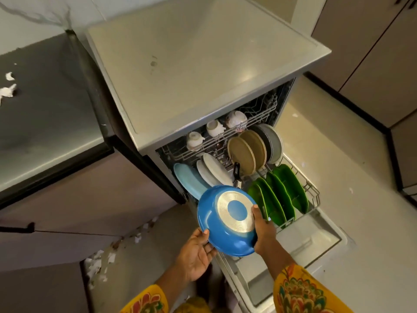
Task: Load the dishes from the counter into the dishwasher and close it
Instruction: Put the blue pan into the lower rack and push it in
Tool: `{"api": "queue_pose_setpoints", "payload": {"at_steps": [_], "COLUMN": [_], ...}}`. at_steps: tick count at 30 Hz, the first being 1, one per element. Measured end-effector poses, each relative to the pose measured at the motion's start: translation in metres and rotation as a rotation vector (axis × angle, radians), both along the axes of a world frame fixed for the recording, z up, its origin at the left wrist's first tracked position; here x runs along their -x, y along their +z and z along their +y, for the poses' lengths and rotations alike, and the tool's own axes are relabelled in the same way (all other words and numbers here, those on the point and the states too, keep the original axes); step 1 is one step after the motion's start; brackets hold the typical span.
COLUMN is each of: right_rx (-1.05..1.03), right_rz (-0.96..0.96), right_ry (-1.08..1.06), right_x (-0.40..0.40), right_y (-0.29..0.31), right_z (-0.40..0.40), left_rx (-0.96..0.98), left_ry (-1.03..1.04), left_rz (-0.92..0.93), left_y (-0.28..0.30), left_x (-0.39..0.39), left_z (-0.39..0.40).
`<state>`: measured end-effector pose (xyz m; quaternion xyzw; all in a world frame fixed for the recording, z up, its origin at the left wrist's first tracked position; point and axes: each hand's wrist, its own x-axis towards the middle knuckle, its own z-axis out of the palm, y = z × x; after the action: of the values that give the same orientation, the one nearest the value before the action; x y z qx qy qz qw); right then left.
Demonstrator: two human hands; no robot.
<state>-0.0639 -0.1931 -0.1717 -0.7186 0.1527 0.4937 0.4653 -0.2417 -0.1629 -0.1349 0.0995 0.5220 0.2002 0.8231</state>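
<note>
A person holds a blue pan (225, 220) upside down over the front of the dishwasher's (203, 71) pulled-out lower rack (313, 190). The pan's round silver bottom faces up. The left hand (195, 256) holds the pan's near edge from below, with the fingers tucked under it and the thumb on the rim. The right hand (262, 229) grips the right edge, thumb on the silver bottom; its other fingers are hidden behind the pan. The pan's black handle (237, 175) points away, toward the plates, and part of it is hidden by the pan.

In the lower rack stand green plates (277, 195) on the right, tan plates (247, 150) and grey plates (272, 141) behind them, and white plates (213, 170) and a light blue plate (189, 181) on the left. The pan covers the bottom of the blue plate. White cups (215, 128) sit upside down in the upper rack, mostly inside the dark machine. The open door (300, 251) lies flat below. Both yellow sleeves (304, 292) are cut off by the picture's edge. Bits of white paper (9, 90) lie on the dark tabletop (45, 114) at left.
</note>
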Motion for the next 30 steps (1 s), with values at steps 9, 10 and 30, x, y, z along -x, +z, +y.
{"api": "queue_pose_setpoints", "payload": {"at_steps": [9,10,30], "right_rx": [0.127,0.121,0.163], "right_rz": [-0.162,-0.164,0.089], "right_ry": [0.32,0.316,0.135], "right_x": [-0.02,-0.019,-0.034], "right_y": [-0.066,-0.072,-0.233], "right_z": [-0.014,-0.017,0.001], "left_rx": [0.05,0.016,-0.204], "left_ry": [-0.193,-0.23,-0.427], "left_rz": [0.187,0.234,0.322], "left_y": [-0.079,-0.087,-0.247], "left_x": [-0.017,-0.022,-0.082], "left_z": [0.05,0.054,0.112]}}
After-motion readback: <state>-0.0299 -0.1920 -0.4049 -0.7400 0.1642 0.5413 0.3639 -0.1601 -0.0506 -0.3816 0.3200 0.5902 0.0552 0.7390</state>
